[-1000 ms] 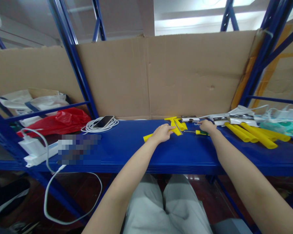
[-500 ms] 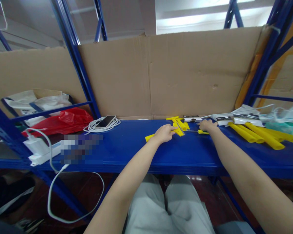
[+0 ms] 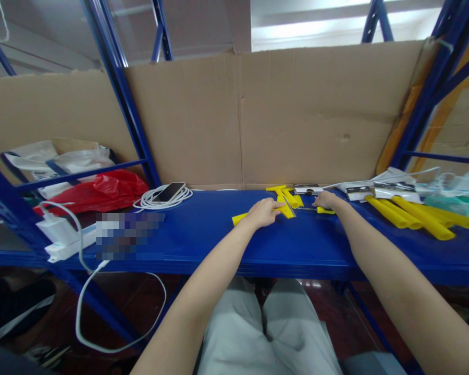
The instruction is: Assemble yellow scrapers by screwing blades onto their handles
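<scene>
The person's left hand (image 3: 262, 212) is closed around the yellow scraper (image 3: 287, 210), which lies low over the bench (image 3: 207, 234); its handle end sticks out on the left of the fist and its bladed head on the right. Gripped mid-length like this, the head stays uncovered and turned toward the other hand, probably so that both can reach it.

The two hands are apart. The right hand (image 3: 328, 201) is at the screwdriver (image 3: 325, 211), fingers curled down just behind its handle; whether they pinch anything cannot be told. The screwdriver lies with its shaft toward the scraper, likely for an easy pick-up.

More yellow scrapers (image 3: 291, 198) lie just behind the held one, near a white packet (image 3: 308, 189). To the right, yellow tubes (image 3: 422, 216) lie side by side, ends facing the person, seemingly grouped within reach. The phone (image 3: 175, 192) rests on its coiled cable (image 3: 146, 199), well apart from the tools.
</scene>
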Available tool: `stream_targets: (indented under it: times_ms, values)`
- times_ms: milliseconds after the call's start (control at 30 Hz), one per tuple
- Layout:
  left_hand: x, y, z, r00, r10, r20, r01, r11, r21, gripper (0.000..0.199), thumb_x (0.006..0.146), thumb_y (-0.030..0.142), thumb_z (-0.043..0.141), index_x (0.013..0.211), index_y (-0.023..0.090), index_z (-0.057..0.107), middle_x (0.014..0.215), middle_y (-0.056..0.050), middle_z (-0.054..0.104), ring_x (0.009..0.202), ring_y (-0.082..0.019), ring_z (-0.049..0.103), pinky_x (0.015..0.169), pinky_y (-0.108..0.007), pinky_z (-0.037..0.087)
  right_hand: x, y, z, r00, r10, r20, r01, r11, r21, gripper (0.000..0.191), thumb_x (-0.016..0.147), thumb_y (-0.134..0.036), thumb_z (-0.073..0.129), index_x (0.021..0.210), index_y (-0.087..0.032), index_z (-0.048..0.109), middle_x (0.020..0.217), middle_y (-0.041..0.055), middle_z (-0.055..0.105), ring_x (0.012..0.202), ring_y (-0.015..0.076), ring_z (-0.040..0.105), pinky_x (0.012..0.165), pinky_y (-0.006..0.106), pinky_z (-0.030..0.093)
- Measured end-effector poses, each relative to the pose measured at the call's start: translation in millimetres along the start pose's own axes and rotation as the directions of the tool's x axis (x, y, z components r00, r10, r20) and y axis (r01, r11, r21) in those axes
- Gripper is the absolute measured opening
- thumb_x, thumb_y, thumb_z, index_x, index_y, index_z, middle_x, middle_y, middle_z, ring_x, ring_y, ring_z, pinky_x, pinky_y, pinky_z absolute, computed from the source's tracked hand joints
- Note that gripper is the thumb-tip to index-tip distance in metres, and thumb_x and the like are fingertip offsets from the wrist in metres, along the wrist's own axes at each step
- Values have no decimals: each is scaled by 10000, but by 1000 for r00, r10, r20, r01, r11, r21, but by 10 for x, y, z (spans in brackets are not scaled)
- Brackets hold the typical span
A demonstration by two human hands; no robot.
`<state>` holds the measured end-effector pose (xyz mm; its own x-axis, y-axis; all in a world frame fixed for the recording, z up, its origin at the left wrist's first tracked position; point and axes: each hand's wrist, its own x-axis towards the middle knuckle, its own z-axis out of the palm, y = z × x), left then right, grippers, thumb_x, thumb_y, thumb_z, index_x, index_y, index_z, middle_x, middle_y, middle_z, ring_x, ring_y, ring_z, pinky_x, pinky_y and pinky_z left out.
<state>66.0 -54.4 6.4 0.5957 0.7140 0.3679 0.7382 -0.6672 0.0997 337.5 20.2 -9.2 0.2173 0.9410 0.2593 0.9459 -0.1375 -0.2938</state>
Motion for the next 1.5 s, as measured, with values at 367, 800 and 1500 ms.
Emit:
stream_targets:
  times_ms: [367,800,1500]
  values:
    - [-6,-8,-3,1000,27,1,-27,1000,-9,324,860,243,551,1166,254,657,1005,-69,664,969,-201,619,862,-278,455,-364,-486,-183,991,-134,5,126,944,304,171,757,-238,577,616,-168,642,672,45,637,748,200,605,715,292,461]
    - [-4,14,-4,998,56,4,-56,998,36,336,873,262,522,1186,264,644,1011,-68,656,945,-208,625,838,-289,468,-662,-984,-65,927,-337,-165,376,827,419,148,708,-139,575,567,-185,582,740,41,642,829,192,582,839,324,426]
    - [-25,54,-28,998,66,11,-67,997,39,327,883,263,496,1174,274,646,992,-67,649,951,-218,619,832,-296,467,-565,-961,133,968,-184,-170,237,890,390,134,722,-213,573,818,-174,657,1006,80,634,1038,238,548,927,398,404]
